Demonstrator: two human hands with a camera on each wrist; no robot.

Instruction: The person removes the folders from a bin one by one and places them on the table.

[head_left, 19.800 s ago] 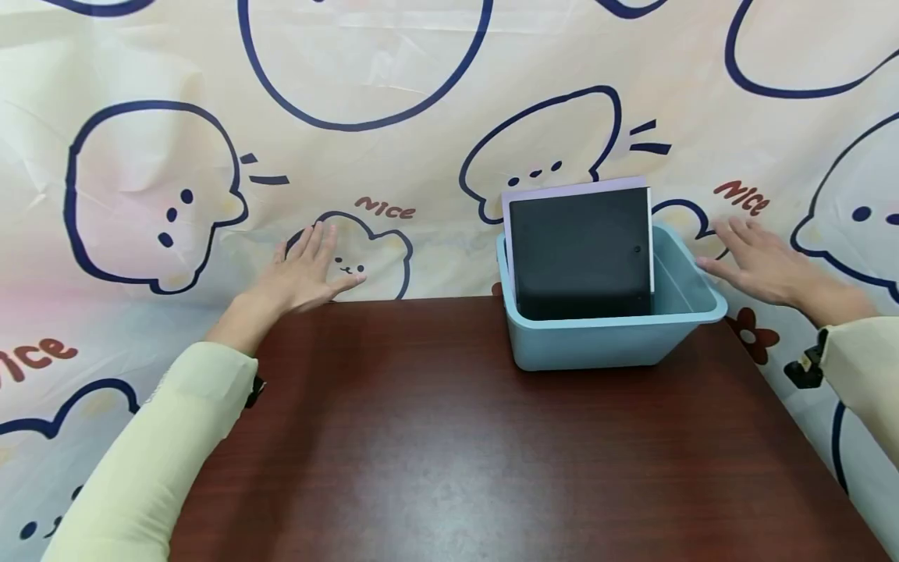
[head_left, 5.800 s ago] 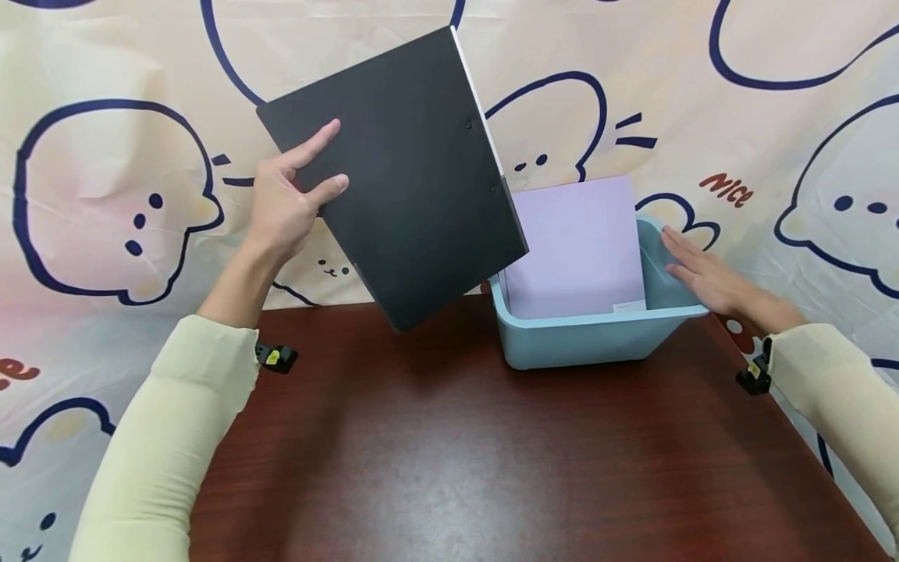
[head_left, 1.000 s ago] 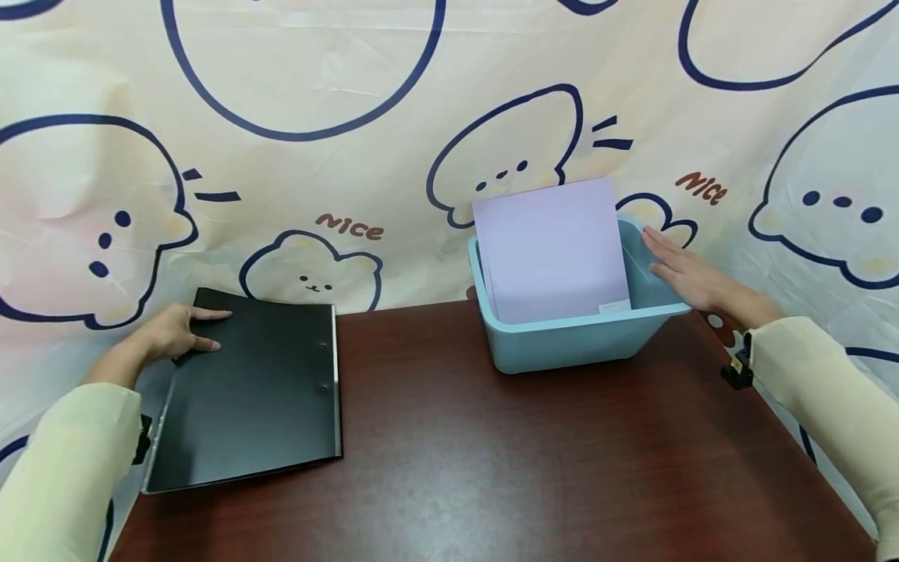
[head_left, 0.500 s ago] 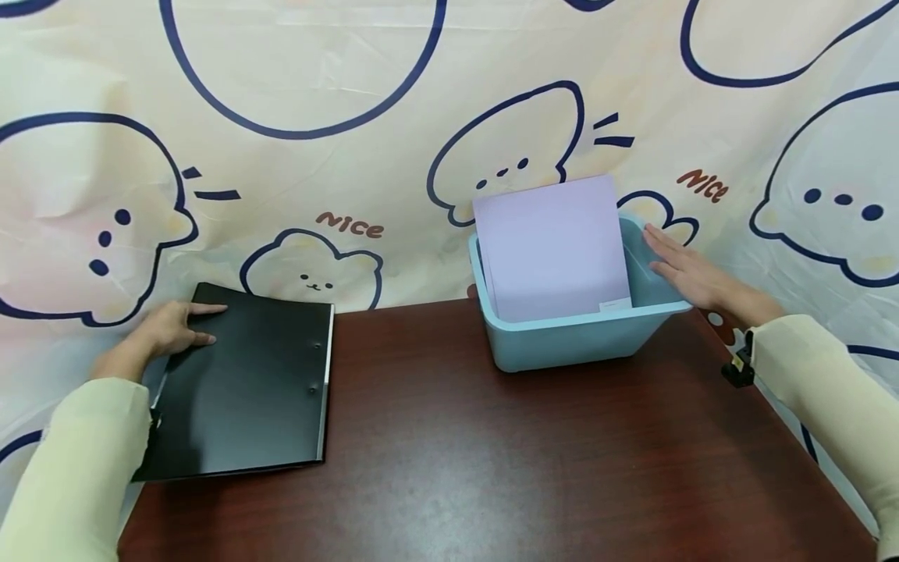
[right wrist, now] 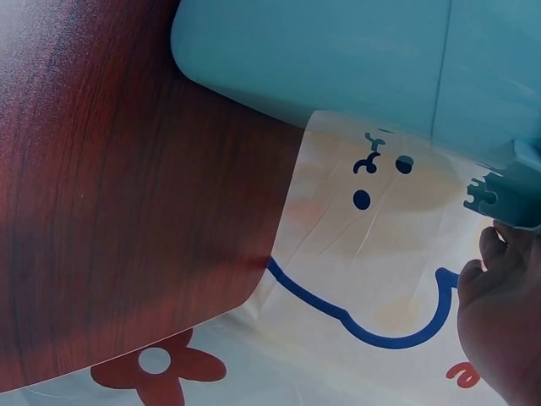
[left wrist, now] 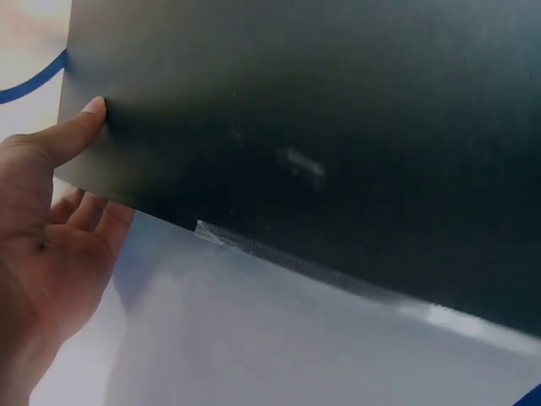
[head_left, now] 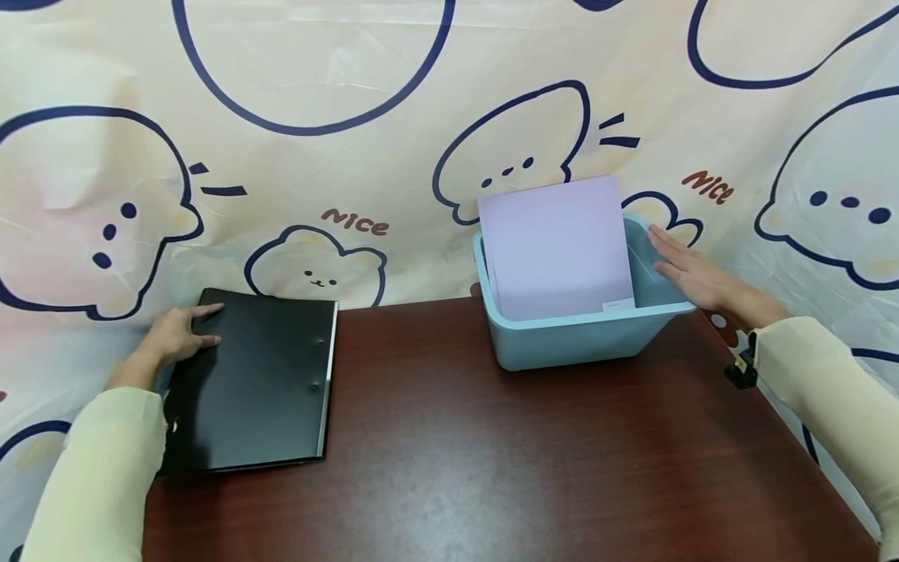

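Note:
A black file folder (head_left: 256,382) lies at the table's left end, with a pale strip and two small rivets along its right side. My left hand (head_left: 172,336) holds its far left edge; in the left wrist view the thumb (left wrist: 80,131) is on the cover and the other fingers are behind it. Toward the right stands a light blue plastic tub (head_left: 562,343). A lilac folder (head_left: 558,250) with a small white label leans upright inside it. My right hand (head_left: 698,273) rests with straight fingers on the tub's right rim.
The dark reddish-brown table (head_left: 449,453) spans the foreground. A cream backdrop sheet (head_left: 393,172) with cartoon faces hangs behind it and along both sides. The tub stands near the table's back right corner.
The black folder has left the tub, gone left through the air in my left hand, and lies on the table. Lately it shifted and straightened slightly. My right hand came onto the tub's rim.

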